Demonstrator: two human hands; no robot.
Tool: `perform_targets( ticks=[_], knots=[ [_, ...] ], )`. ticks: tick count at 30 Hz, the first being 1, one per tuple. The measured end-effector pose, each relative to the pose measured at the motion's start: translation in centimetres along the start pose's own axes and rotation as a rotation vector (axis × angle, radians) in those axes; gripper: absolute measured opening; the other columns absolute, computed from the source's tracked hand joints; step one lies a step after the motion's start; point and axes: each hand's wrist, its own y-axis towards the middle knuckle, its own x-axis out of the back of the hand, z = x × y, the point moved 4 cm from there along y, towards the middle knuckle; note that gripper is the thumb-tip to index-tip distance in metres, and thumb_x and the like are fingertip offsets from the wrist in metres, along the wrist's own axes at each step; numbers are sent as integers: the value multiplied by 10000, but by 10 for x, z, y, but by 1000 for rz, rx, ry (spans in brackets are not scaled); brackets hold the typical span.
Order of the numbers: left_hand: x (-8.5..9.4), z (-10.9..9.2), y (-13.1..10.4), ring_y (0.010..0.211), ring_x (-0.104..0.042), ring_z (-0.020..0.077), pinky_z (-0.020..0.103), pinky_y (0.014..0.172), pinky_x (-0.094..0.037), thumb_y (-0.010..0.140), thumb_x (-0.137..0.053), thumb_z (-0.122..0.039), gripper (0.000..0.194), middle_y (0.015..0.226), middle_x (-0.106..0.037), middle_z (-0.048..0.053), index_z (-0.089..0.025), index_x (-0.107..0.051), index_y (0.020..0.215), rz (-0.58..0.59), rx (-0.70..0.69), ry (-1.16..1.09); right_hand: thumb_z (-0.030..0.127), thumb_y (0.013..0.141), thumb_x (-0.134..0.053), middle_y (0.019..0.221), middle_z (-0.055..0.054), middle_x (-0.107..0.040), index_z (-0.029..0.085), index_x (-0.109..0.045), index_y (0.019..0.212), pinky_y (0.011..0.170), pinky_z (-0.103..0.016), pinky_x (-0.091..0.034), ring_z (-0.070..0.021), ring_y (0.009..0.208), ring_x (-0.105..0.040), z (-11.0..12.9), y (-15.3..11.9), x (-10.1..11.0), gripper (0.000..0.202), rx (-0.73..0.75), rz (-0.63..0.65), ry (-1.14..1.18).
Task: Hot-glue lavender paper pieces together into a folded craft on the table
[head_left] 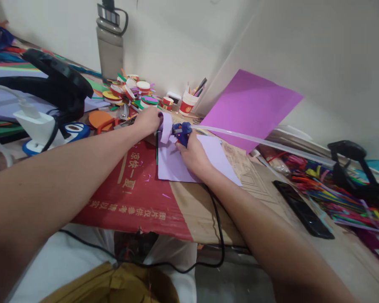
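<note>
My left hand (pixel 148 122) is closed on a curved strip of lilac paper (pixel 166 127), which hangs in a loop to the right of its fingers. A blue glue gun (pixel 182 132) is gripped in my right hand (pixel 194 153), its front end touching or very close to the strip. From the gun's rear a long translucent glue stick (pixel 255 139) reaches out to the right. Beneath both hands lie lilac paper sheets (pixel 177 166) on a red and brown cardboard (pixel 139 206). My left fingertips are partly hidden.
Paper rolls (pixel 143 87), a cup of pens (pixel 188 103) and a bottle (pixel 110 54) stand at the back. A purple sheet (pixel 249 105) leans on the wall. A black phone (pixel 303 209) lies right; a charger (pixel 38 126) sits left. A black cable (pixel 220 227) crosses the front edge.
</note>
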Motion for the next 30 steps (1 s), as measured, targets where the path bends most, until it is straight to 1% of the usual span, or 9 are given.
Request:
perform_targets(
  ticks=[4,9,12,14,18,25,30],
  knots=[
    [1,-1,0,889,-633,259,341,798,-471,815,-471,-197,263,933,-696,156,-97,-705,883,-19,43,127,229,808,-531,1142,-164,-612,174,-408,1293,913,-480,-442,-322,1089,-578,1,0,-2,503,15,6,7],
    [-1,-1,-1,917,-622,252,338,822,-461,819,-476,-218,265,926,-685,128,-102,-697,910,-9,42,104,214,812,-518,1140,-173,-613,158,-403,1296,892,-496,-448,-339,1092,-574,1,1,-5,500,4,17,-15],
    [-1,0,-1,935,-615,246,340,838,-455,839,-462,-234,278,913,-679,111,-110,-693,929,-15,48,134,213,806,-531,1123,-156,-622,182,-414,1287,901,-497,-443,-338,1103,-569,-1,1,-3,496,8,8,-18],
    [-1,-1,-1,932,-616,249,339,832,-457,851,-459,-246,281,922,-677,122,-110,-692,932,-24,45,156,216,800,-541,1112,-148,-626,195,-413,1289,906,-503,-439,-339,1103,-568,-3,1,0,506,3,-2,-22],
    [0,-2,0,923,-622,259,334,808,-460,862,-467,-251,274,939,-675,150,-109,-689,934,-35,40,141,219,794,-545,1109,-160,-623,185,-415,1291,909,-514,-435,-347,1104,-566,-8,0,3,515,-14,-10,-53],
    [-2,0,3,936,-616,280,349,807,-455,863,-457,-231,282,950,-676,176,-85,-685,943,-25,33,130,205,799,-534,1072,-139,-623,199,-407,1282,908,-506,-435,-352,1139,-554,-13,1,4,500,44,-36,-78],
    [-3,0,3,952,-605,252,318,825,-447,857,-460,-211,262,934,-684,130,-126,-682,965,-31,15,105,204,797,-539,1039,-130,-628,202,-424,1250,897,-499,-440,-349,1113,-569,-13,0,4,468,40,-56,-91]
  ],
)
